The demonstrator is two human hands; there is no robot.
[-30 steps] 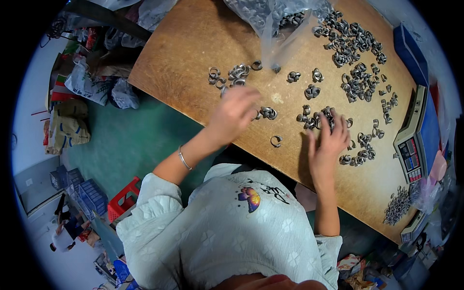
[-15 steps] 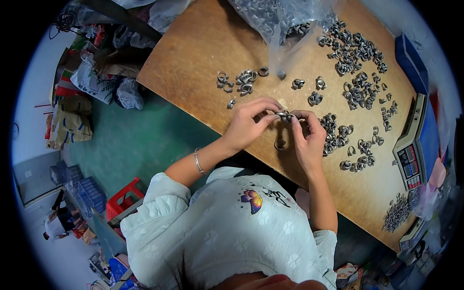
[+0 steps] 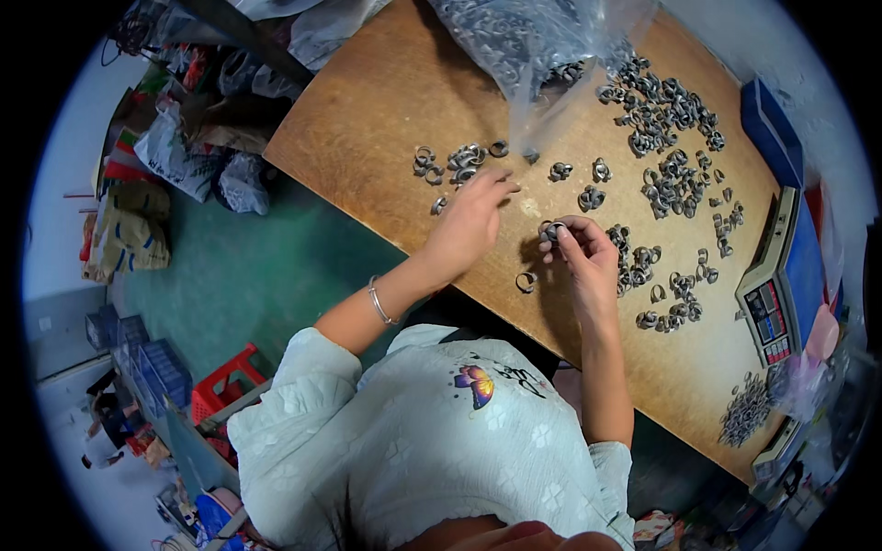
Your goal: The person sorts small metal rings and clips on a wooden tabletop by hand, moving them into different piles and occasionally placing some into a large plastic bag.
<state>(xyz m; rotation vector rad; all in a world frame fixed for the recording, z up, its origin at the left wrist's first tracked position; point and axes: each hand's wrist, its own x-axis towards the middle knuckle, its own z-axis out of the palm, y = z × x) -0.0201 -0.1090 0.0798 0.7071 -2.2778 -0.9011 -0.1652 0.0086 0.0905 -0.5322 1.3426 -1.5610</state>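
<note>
My right hand (image 3: 582, 250) holds a small metal ring part (image 3: 551, 230) between its fingertips above the wooden table (image 3: 367, 119). My left hand (image 3: 470, 219) hovers with fingers apart just below a small cluster of ring parts (image 3: 455, 163) at the table's near-left area; whether it touches any of them I cannot tell. A single ring (image 3: 525, 282) lies near the table edge between my two hands. A large spread of the same metal parts (image 3: 669, 147) covers the table to the right.
A clear plastic bag of parts (image 3: 524, 37) lies at the far side. A weighing scale (image 3: 776, 275) and a blue box (image 3: 770, 129) sit on the right, another heap of parts (image 3: 746, 411) at the near right. Bags and crates (image 3: 165, 367) stand on the green floor at left.
My hands, joined at one ring half a second ago, have separated. The left hand moved left toward the small cluster; the right hand kept the ring part.
</note>
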